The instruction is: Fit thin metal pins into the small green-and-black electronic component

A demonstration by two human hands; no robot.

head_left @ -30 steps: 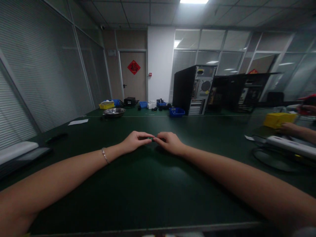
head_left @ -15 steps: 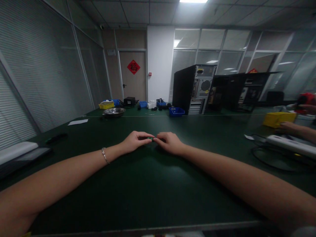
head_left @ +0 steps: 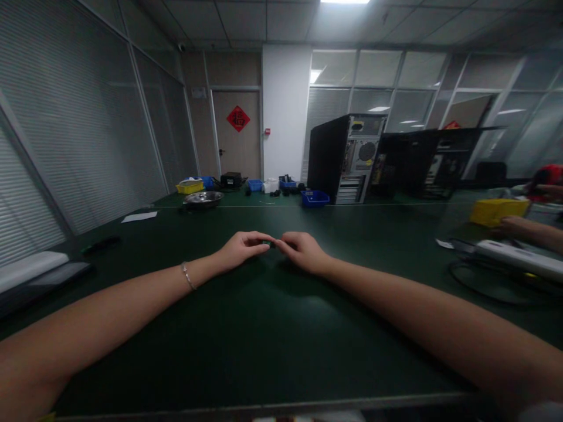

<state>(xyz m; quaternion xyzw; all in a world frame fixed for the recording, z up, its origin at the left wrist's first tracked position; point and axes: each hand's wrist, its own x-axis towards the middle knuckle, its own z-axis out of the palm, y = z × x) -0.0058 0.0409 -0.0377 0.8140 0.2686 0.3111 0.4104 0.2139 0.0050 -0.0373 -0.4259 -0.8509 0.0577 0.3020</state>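
My left hand (head_left: 240, 251) is above the middle of the table, with thumb and fingertips closed around a tiny green piece (head_left: 267, 242). It is mostly hidden by the fingers and too small to name. From the other side my right hand (head_left: 303, 253) meets it, thumb and forefinger drawn together at the same spot, where a dark bit shows beside the green. The fingertips of both hands touch or nearly touch. Whether the right fingers grip the piece or only press against it is hard to see.
On the green table (head_left: 272, 340), a metal bowl (head_left: 203, 200) and blue bin (head_left: 315, 199) lie beyond my hands. A computer tower (head_left: 347, 158) stands behind. At right are a white power strip (head_left: 521, 258), a cable, a yellow bin (head_left: 497, 212) and another person's hand (head_left: 516, 225).
The left thumb has drawn slightly apart from the right fingertips, and the right thumb and forefinger have shifted at the small green piece. Both arms stay nearly in place.
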